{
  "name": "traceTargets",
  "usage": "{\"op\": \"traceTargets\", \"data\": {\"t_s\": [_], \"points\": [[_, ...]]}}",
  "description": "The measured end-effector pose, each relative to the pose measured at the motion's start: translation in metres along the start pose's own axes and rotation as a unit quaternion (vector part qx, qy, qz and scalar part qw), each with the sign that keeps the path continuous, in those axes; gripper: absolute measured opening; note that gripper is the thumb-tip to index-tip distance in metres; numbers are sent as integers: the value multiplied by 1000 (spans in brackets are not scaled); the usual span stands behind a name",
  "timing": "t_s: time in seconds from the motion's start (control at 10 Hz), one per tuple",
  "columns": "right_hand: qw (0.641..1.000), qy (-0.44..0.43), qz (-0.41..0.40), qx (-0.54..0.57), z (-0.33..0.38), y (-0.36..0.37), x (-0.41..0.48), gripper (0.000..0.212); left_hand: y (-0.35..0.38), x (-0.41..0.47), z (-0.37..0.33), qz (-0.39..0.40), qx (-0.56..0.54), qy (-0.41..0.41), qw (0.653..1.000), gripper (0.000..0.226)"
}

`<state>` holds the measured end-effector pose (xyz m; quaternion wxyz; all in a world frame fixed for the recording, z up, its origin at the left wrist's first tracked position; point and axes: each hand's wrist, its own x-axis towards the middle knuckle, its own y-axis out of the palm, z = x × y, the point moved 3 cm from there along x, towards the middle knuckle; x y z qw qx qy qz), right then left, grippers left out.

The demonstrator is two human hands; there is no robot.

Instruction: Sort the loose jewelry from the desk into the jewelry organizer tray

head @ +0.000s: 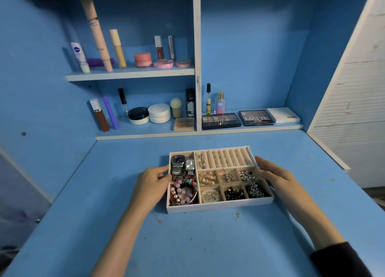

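The white jewelry organizer tray (218,206) lies on the blue desk, in the middle. Its long left compartment holds two silver watches (181,163) and pink bead bracelets (183,191). Rings (201,160) sit in the beige ring rolls at the top. Six small compartments hold earrings, beads and a dark chain (255,190). My left hand (153,185) grips the tray's left wall, thumb on the rim. My right hand (275,175) rests against the tray's right wall, fingers stretched along it. No loose jewelry shows on the desk.
Two shelves behind the desk carry cosmetics: tubes, pink jars (142,59), white and black pots, a perfume bottle (220,102) and eyeshadow palettes (255,117). A white slatted panel (354,110) stands at the right. The blue desk surface (198,245) stretches toward me.
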<state>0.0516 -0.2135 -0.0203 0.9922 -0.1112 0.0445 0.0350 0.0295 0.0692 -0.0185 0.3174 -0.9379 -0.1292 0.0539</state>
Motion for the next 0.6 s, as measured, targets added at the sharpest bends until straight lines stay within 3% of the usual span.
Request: {"op": "traceTargets", "data": {"t_s": [0.2,0.4,0.6], "points": [[1000,13,-16,11,-7,-3,-2,36,3,0,0,-13,23,16,1000,32],[993,40,4,109,-15,-4,-1,27,5,0,5,-24,20,17,999,29],[998,6,-18,61,-12,-9,-2,23,-1,-12,5,-64,-44,8,997,27]]}}
